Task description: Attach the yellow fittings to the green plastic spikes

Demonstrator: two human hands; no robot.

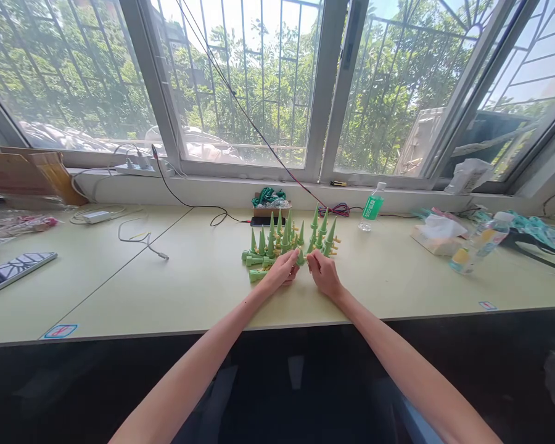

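One tapered green cone (300, 258) pinched in left grip (285, 269); can't tell if right grip (324, 272) holds anything. Roughly ten upright cones (271, 242) behind, two bottles (372, 207).

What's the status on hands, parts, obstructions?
Left hand gripping green plastic spike. Right hand pinched beside it, contents unclear. More upright spikes crowd just beyond.

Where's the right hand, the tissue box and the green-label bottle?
Right hand (324, 272): head view, back of the hand.
Tissue box (431, 245): head view, front side.
Green-label bottle (372, 208): head view, label.
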